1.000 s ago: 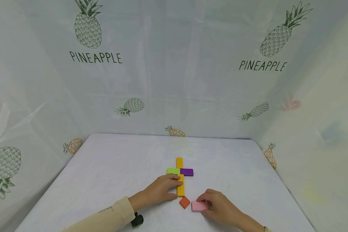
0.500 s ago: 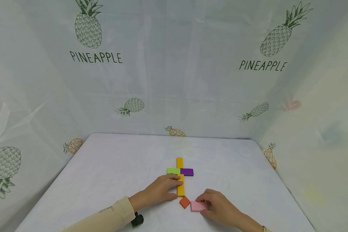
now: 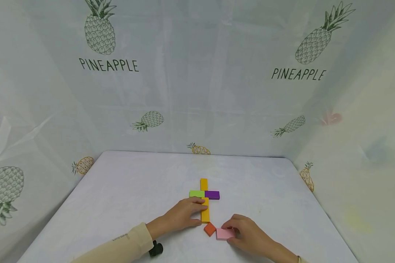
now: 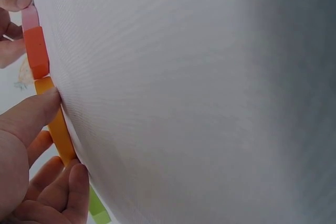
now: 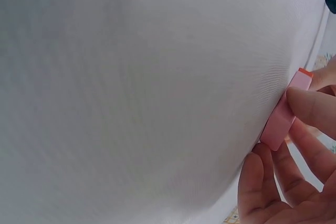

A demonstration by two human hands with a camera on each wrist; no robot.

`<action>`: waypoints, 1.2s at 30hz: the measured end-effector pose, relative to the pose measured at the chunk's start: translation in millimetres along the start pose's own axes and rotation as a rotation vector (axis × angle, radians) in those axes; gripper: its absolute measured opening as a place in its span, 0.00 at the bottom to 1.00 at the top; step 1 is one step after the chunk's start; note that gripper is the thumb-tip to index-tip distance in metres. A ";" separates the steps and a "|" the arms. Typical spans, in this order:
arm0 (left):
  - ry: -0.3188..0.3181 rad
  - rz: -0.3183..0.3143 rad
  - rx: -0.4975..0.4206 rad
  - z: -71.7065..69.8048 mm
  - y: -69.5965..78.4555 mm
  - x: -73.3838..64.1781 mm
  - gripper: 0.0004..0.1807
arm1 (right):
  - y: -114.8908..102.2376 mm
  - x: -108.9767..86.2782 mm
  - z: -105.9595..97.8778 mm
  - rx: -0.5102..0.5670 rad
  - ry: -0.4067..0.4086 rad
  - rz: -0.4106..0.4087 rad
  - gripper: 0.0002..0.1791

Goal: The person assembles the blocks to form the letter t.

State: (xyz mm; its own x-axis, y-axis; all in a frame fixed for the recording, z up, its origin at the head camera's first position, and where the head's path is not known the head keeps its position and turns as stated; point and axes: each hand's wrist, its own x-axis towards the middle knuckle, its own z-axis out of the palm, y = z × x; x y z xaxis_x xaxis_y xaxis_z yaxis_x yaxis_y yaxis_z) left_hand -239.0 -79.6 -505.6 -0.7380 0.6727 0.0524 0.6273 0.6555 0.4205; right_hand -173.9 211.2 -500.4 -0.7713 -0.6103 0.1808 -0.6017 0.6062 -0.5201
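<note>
My left hand [image 3: 181,214] lies over a long yellow block [image 3: 205,217]; in the left wrist view the thumb sits by its near end and fingertips by its far end, holding it on the table. Just below it is a small orange-red square block [image 3: 209,229], turned cornerwise. To its right my right hand [image 3: 251,235] pinches a pink rectangular block [image 3: 224,234] between thumb and fingers. The pink block's left end is at the orange block's right corner. In the right wrist view the pink block [image 5: 286,111] lies flat, a sliver of orange behind it.
Beyond the long yellow block, a lime green block [image 3: 195,193] and a purple block [image 3: 212,195] lie end to end, with another yellow block [image 3: 203,184] behind them. A black object [image 3: 156,249] is partly hidden by the left sleeve. Pineapple-print cloth [image 3: 197,91] hangs around the white table [image 3: 135,175].
My right hand has slid the pink block slightly left, up to the orange block's corner. The left hand and the other blocks look unmoved.
</note>
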 end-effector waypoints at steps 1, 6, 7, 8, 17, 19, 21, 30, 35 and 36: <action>0.000 0.001 -0.001 -0.1 0.0 0.1 0.29 | 0.2 0.0 0.1 -0.001 0.000 0.000 0.16; 0.003 0.017 0.000 -1.8 1.1 -0.1 0.28 | 1.2 0.0 0.7 -0.004 -0.003 0.009 0.16; 0.004 0.020 0.000 -2.3 1.5 -0.2 0.28 | 1.3 0.2 0.7 -0.003 -0.008 0.017 0.16; 0.006 0.024 0.001 -2.7 1.8 -0.3 0.28 | 1.2 0.5 0.7 -0.001 -0.014 0.027 0.16; 0.004 0.022 -0.003 -1.4 1.9 -0.2 0.28 | -0.8 2.8 -1.0 0.022 -0.066 0.093 0.16; 0.005 0.024 -0.001 -1.2 1.6 0.3 0.28 | -1.0 3.0 -1.1 0.019 -0.070 0.100 0.16; 0.003 0.023 0.000 -1.3 1.6 0.8 0.28 | -1.1 2.9 -1.3 0.020 -0.075 0.109 0.16; -0.002 0.007 0.017 -2.2 2.2 1.6 0.27 | -0.9 2.4 -3.0 0.021 -0.069 0.096 0.18; -0.005 0.006 0.023 -1.0 0.5 1.5 0.28 | -0.8 2.0 -5.7 0.036 -0.091 0.100 0.19; -0.007 0.007 0.023 -0.7 0.2 1.6 0.28 | -0.3 1.6 -6.4 0.038 -0.094 0.096 0.20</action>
State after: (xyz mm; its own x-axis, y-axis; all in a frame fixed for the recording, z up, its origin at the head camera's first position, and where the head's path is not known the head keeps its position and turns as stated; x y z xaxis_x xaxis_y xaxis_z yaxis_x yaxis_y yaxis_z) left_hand -240.3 -78.7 -504.7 -0.7323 0.6793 0.0489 0.6378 0.6589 0.3988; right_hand -176.3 213.3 -494.6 -0.8007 -0.5969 0.0505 -0.5167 0.6456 -0.5624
